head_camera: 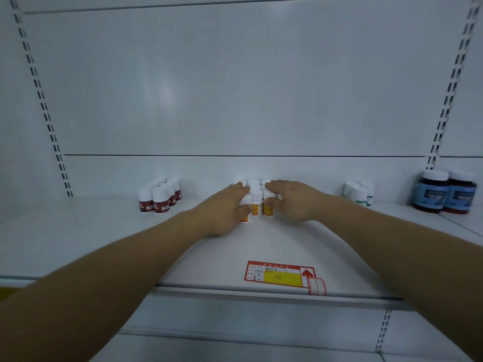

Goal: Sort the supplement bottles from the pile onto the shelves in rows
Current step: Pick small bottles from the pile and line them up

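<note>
Yellow-label bottles between left hand, right hand; two blue-label jars.

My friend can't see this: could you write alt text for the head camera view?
The left hand and right hand touch a cluster of yellow-labelled bottles on a white shelf. Red-labelled bottles stand left; green-labelled bottles and two dark jars stand right.

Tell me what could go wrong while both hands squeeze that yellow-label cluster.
1. The left hand and right hand press the yellow bottles from both sides; the tight pack could buckle and topple one.
2. The front-left bottle sits out of line and may tip forward.
</note>
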### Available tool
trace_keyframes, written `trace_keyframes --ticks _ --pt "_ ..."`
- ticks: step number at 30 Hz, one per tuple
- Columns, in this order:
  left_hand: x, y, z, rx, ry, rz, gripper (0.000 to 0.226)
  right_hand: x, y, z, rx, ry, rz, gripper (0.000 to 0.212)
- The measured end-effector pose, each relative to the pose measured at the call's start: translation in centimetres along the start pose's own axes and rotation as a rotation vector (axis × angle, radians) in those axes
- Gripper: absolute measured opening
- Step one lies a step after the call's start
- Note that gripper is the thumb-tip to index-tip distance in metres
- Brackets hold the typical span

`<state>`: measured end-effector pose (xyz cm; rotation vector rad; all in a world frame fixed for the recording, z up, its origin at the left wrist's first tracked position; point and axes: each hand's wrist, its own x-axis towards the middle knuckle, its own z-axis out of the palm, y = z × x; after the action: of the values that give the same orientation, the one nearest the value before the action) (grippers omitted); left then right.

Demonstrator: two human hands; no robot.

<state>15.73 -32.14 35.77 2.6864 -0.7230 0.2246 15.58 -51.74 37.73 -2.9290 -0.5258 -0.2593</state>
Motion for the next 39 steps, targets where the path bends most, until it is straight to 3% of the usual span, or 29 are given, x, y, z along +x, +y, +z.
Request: trace_keyframes --ticks 5,13,21,27,32,39 --pt "0.1 0.1 -0.1 -0.028 -0.007 -0.004 0.062 0.1 0.0 0.1 0.041 -0.014 -0.011 0.041" --pt "-0.4 0.0 -2.0 -0.035 0.026 -0.090 0.067 0.2 0.4 -1.1 0.005 0.020 0.021 0.064" --pt "-2.9 -1.1 -4.1 0.049 0.054 -0.229 0.068 1.2 -0.3 -2.0 -0.009 0.020 -0.042 0.056" --pt "-2.6 0.8 -1.3 -0.075 0.083 -0.269 0.079 1.4 -0.7 -1.0 -0.025 -0.028 -0.085 0.063" --pt "-1.9 1.7 0.5 -0.061 0.283 -0.222 0.060 1.5 -0.1 -0.4 -0.021 -0.029 -0.108 0.055" --pt "-1.2 1.4 0.1 -0.096 0.305 -0.214 0.037 1.5 0.3 0.1 -0.011 0.000 -0.157 0.041"
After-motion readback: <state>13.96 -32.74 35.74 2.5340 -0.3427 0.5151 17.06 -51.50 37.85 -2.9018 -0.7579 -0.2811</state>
